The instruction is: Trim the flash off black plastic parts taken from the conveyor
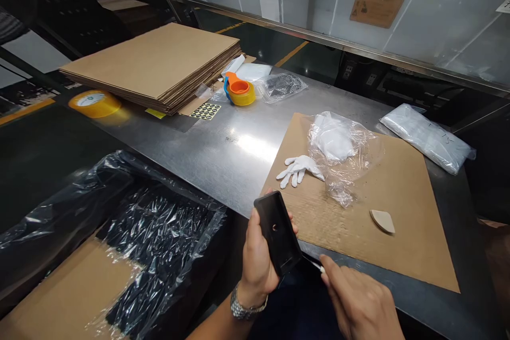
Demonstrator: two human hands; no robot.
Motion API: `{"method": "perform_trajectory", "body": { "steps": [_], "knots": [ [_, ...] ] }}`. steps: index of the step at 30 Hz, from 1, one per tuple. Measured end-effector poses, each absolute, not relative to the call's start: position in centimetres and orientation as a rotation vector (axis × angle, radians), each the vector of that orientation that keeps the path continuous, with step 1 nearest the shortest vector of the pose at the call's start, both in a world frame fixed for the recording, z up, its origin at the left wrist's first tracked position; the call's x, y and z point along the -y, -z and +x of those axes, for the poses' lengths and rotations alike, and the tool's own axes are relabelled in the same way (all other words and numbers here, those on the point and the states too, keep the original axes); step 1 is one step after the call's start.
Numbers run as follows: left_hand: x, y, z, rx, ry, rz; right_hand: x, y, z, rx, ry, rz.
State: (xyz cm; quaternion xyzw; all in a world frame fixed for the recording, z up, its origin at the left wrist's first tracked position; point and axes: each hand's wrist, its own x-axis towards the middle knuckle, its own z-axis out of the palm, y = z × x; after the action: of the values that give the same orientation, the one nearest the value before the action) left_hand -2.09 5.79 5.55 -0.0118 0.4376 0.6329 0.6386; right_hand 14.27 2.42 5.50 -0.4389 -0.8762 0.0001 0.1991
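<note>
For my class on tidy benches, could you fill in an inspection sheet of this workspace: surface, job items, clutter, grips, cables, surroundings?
Surface: metal table, with a cardboard sheet on it.
Job items: hollow black part, with a small round hole; thin tool, type unclear.
Clutter: white glove, clear plastic bag, beige wedge, tape dispenser, tape roll, cardboard stack.
Grips: left grip holds the part; right grip holds the tool near the part's lower end, contact unclear.
Cables: nothing seen on the table.
Surroundings: black plastic sheeting beside the table, at lower left; wall sockets beyond it.
</note>
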Motion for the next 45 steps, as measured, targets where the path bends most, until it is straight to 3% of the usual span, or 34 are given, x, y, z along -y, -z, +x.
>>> {"method": "perform_trajectory", "body": {
  "steps": [4,17,20,24,29,32,36,41,45],
  "knots": [
    [-5.8,-5.6,-2.1,-1.004,-1.404,-0.040,-2.5,-5.4,14.1,2.497,-0.088,-1.282],
    [-6.0,-5.5,-2.1,-1.035,-1.346,0.001,-2.1,-5.0,14.1,2.544,0.053,-1.270],
    [-5.9,-5.4,-1.9,-1.049,-1.360,0.036,-2.0,-4.5,14.3,2.561,-0.058,-1.310],
    [-5.6,-5.2,-1.8,-1.049,-1.424,0.128,-2.3,-3.9,14.6,2.478,-0.721,-1.543],
    [-5.2,-5.5,-1.8,-0.977,-1.456,0.207,-2.3,-3.4,14.3,1.594,-2.261,-1.323],
    [-5.5,-5.6,-1.9,-0.946,-1.430,0.141,-1.9,-3.3,14.1,1.235,-2.525,-1.106],
    [-6.4,-5.0,-2.4,-0.919,-1.253,-0.077,-2.8,-2.7,15.1,1.218,-2.257,-1.234],
    [-6.9,-4.0,-2.4,-0.797,-1.038,-0.191,-6.1,0.9,18.3,1.865,-0.924,-1.806],
    [-6.6,-3.4,-1.8,-0.740,-0.914,-0.237,-7.4,3.1,19.3,1.913,-0.519,-1.936]
  ]
}}
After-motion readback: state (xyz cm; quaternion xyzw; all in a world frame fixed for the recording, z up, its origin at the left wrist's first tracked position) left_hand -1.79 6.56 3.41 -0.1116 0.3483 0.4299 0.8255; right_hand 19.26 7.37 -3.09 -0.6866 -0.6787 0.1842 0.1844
